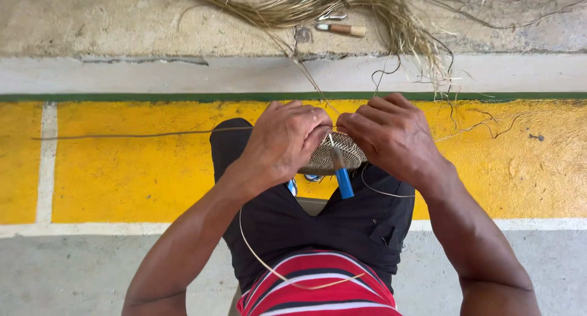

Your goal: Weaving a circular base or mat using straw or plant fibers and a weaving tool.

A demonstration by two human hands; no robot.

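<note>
Both hands, left and right, pinch a round coiled woven disc, blue-handled tool poking below it.

Two bare hands are in view, the left hand and the right hand. There is one round, flat woven disc of pale straw, one blue-handled tool, one wooden-handled tool, one loose bundle of dry tan fibres, and what looks like one small metal clip.
</note>
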